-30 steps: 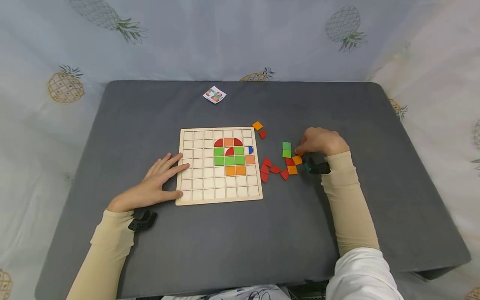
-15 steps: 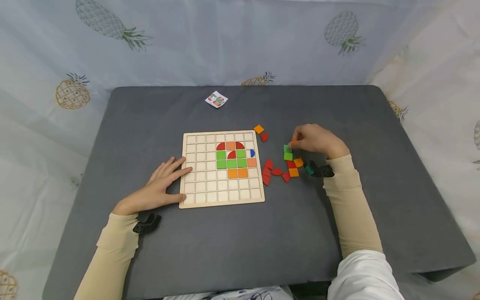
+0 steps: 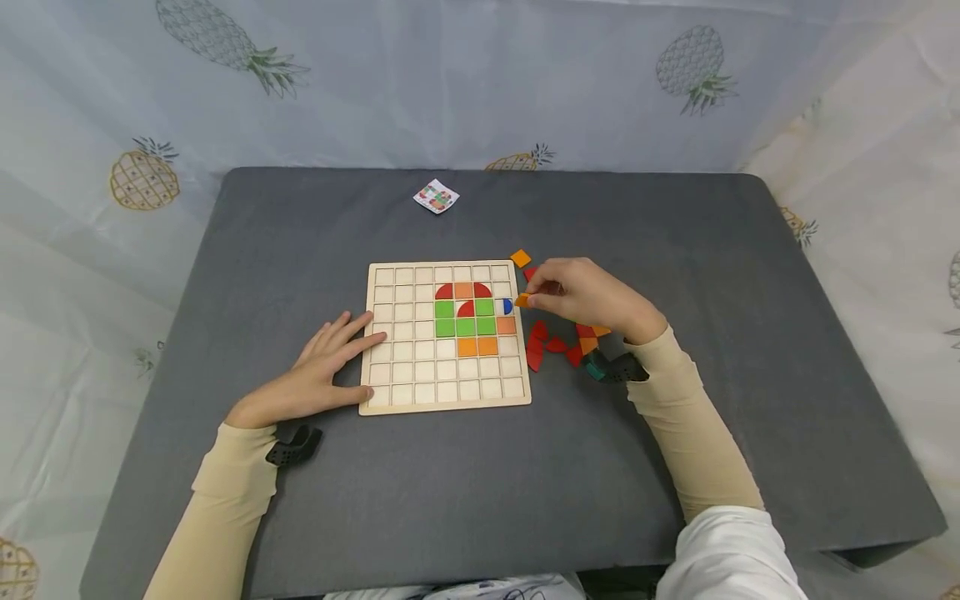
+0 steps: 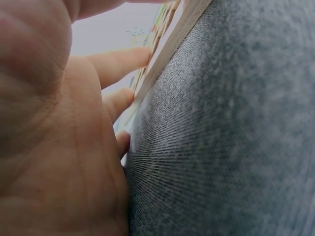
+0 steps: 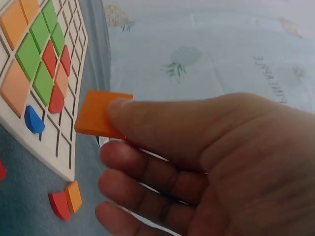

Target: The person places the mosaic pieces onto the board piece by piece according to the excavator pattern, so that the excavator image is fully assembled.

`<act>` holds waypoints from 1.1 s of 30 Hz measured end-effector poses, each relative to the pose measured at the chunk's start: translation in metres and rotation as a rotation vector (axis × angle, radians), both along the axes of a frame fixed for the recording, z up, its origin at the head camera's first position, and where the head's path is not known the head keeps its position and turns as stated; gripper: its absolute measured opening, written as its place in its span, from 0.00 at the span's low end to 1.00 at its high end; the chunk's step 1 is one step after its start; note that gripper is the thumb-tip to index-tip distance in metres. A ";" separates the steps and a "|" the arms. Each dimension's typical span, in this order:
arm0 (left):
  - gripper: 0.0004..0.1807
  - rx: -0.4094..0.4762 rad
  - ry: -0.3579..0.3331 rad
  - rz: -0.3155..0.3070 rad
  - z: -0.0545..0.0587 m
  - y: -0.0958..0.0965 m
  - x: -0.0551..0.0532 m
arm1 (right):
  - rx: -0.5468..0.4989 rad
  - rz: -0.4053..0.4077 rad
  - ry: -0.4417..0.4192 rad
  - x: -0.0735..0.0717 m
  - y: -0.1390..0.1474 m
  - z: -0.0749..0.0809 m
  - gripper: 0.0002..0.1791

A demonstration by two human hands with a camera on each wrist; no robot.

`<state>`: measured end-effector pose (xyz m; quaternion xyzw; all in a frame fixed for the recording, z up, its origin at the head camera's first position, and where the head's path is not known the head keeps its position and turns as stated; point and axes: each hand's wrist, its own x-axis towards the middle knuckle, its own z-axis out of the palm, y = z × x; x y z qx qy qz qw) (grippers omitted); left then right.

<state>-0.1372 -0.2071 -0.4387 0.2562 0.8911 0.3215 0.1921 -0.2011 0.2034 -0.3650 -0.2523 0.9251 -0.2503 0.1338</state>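
Note:
A wooden grid board (image 3: 408, 367) lies on the table, some cells filled with green, red, orange and blue tiles. My right hand (image 3: 588, 293) pinches an orange square tile (image 5: 98, 114) between thumb and forefinger, just off the board's right edge in the head view. My left hand (image 3: 311, 375) rests with spread, straight fingers along the board's left edge, thumb and fingertips touching the frame. A blue half-round tile (image 5: 34, 119) sits in a right-hand cell, close to the held tile. Part of the loose tiles is hidden beneath my right hand and wrist.
Red quarter-round tiles (image 3: 536, 346) lie loose right of the board. An orange tile (image 3: 521, 258) lies by its top right corner, a red one beside it. A small printed pattern card (image 3: 437, 197) lies near the table's far edge.
My right hand has picked up the orange square tile from the loose pile and carried it left to the board's right edge. My left hand has stayed on the board.

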 end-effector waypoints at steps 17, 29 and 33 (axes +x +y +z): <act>0.43 -0.020 0.005 0.001 0.004 0.000 -0.003 | 0.001 0.238 -0.032 0.013 -0.042 -0.021 0.02; 0.43 -0.008 0.003 0.005 0.000 -0.002 -0.003 | 0.068 0.254 -0.134 0.018 -0.057 -0.032 0.05; 0.43 -0.005 -0.001 0.004 -0.001 -0.002 -0.003 | 0.110 0.249 -0.112 0.020 -0.060 -0.036 0.07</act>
